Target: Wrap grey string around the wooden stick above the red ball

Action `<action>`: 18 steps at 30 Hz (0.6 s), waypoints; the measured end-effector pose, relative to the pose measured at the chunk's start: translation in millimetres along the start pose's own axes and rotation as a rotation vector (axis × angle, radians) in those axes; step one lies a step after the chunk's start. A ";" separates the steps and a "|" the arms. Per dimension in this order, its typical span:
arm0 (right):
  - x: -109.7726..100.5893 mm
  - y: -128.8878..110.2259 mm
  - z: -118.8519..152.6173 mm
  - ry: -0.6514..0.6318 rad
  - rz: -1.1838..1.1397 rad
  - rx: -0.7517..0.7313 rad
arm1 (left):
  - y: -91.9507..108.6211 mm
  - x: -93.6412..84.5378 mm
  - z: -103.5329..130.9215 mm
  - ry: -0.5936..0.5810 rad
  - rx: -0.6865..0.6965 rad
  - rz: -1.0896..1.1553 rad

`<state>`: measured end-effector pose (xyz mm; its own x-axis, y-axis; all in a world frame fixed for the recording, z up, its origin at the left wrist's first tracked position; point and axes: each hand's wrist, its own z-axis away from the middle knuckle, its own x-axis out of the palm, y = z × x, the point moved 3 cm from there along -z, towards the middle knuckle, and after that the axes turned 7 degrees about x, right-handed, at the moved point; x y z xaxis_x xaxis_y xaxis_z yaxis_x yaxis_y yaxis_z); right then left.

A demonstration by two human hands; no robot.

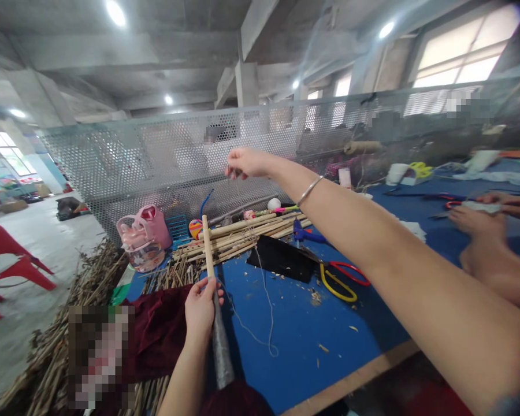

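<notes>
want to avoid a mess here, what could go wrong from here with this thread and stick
The slack thread, pinched by the raised right hand, loops on the blue table, so it might tangle or catch pale scraps. It could also snag on the scissors lying nearby. If the left hand loosens, the tilted stick might slip.

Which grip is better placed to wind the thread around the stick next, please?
Probably the right grip: it is raised and seems to pinch the thread, while the left grip holds the stick.
</notes>
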<state>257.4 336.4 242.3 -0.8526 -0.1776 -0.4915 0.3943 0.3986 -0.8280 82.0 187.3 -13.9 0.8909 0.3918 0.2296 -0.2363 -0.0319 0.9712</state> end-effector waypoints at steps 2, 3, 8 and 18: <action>-1.6 -1.7 -5.5 0.031 -0.010 -0.021 | 0.4 0.0 0.3 -0.002 0.000 0.001; -2.4 -2.6 -8.1 0.050 -0.022 -0.012 | 0.5 0.1 0.5 -0.007 -0.001 -0.001; -5.0 -16.9 -10.2 0.124 -0.236 -0.084 | 1.3 0.2 1.4 -0.016 0.004 -0.007; -11.7 -44.6 3.3 0.205 -0.027 -0.314 | 0.9 0.5 0.2 0.001 -0.006 -0.024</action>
<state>250.9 317.7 284.1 -0.9247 -0.0200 -0.3802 0.2741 0.6581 -0.7012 82.3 187.3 -12.9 0.8962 0.3929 0.2062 -0.2171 -0.0171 0.9760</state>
